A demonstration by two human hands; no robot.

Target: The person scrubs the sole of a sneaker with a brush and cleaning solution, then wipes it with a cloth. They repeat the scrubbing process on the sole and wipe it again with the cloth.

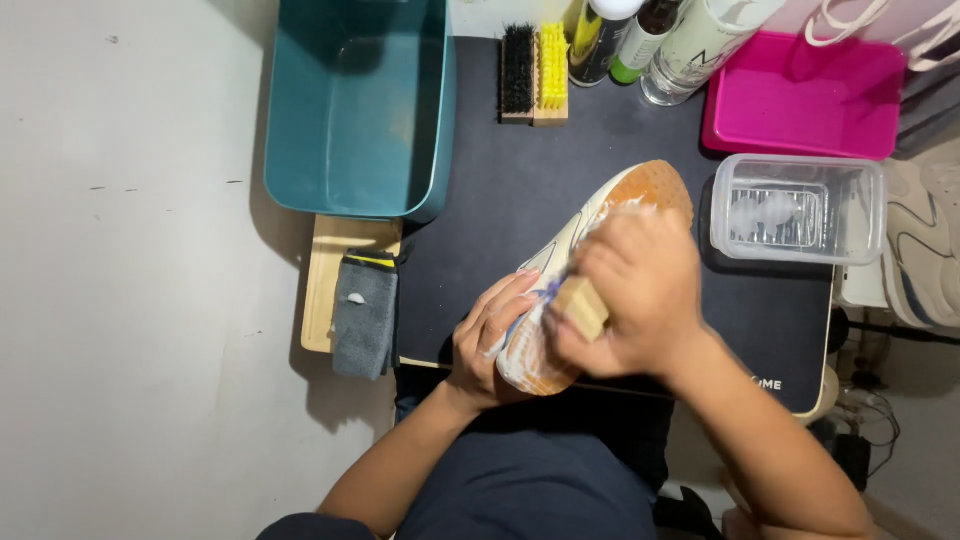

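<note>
Dark matting covers our tabletop (520, 200); at its near edge our left hand (488, 345) cups the pale sneaker (600, 215), our right hand (630, 295) clenched on a wooden brush (582, 307) against it; a teal tub (355, 105) at the far-left corner looks empty; a clear lidded box (798, 208) holds foamy water by the right edge; a pink tray (805, 95) sits behind it.

Our right hand (640, 290) covers most of the brush (582, 307) and the middle of the sneaker (600, 250); the bottles (640, 40) and teal tub (355, 105) are cut off at the top edge; a second shoe (925, 245) runs off right.
</note>
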